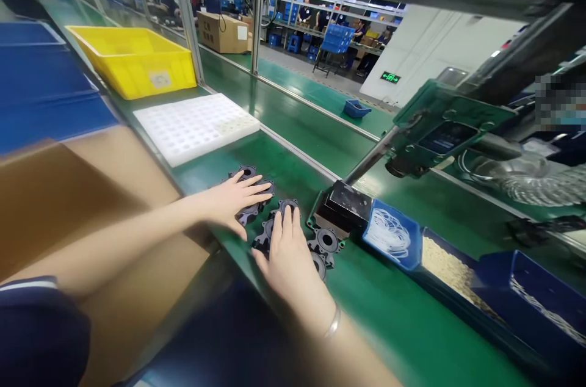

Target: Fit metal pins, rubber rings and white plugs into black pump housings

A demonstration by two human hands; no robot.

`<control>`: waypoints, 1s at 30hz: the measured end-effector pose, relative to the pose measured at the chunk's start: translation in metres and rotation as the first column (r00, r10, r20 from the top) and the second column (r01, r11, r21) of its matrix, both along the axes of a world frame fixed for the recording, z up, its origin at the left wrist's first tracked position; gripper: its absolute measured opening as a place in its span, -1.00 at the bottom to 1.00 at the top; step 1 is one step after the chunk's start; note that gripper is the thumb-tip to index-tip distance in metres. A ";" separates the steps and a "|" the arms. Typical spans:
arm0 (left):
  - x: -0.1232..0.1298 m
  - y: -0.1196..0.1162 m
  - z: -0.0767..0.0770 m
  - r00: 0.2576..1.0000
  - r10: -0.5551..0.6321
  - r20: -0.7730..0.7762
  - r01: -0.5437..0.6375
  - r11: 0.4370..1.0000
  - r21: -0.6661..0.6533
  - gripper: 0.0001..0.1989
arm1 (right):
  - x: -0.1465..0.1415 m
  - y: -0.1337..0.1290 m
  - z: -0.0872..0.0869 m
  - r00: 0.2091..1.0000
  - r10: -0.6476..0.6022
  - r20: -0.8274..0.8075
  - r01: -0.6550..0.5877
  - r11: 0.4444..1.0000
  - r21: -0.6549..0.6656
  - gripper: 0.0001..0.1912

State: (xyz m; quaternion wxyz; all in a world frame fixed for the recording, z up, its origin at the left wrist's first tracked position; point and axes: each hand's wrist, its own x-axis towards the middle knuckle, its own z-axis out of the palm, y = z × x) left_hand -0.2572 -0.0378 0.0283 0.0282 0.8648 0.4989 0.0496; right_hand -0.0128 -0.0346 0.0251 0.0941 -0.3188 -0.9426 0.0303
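Both hands lie open and flat on the black flanged parts (pixel 270 216), left hand (pixel 233 201) and right hand (pixel 286 259), just left of the black block (pixel 345 204). Parts appear rigid, light; grip by the flange rim.

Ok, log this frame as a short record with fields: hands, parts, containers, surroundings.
left hand: left hand flat on the dark parts, fingers spread
right hand: right hand palm down, fingertips on a part; bracelet at the wrist
parts: black ring-shaped parts clustered on the green bench
containers: blue bin of white rings; yellow crate; white tray
surroundings: green press tool over a black block; other people at work far behind
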 end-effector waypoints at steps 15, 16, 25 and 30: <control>-0.043 0.012 -0.010 0.998 -0.059 0.031 0.057 0.995 0.079 -0.04 | -0.063 -0.005 -0.012 0.996 -0.085 -0.001 0.085 0.994 0.069 -0.12; -0.046 0.012 -0.009 0.998 -0.058 0.029 0.056 0.995 0.080 -0.04 | -0.066 -0.005 -0.012 0.996 -0.090 -0.016 0.091 0.994 0.066 -0.13; -0.053 0.014 -0.011 0.999 -0.047 0.014 0.045 0.995 0.092 -0.08 | -0.078 -0.001 -0.017 0.993 -0.116 -0.028 0.117 0.992 0.045 -0.17; -0.052 0.013 -0.009 0.998 -0.056 0.035 0.053 0.995 0.084 -0.03 | -0.078 -0.001 -0.015 0.991 -0.126 -0.047 0.127 0.991 0.031 -0.15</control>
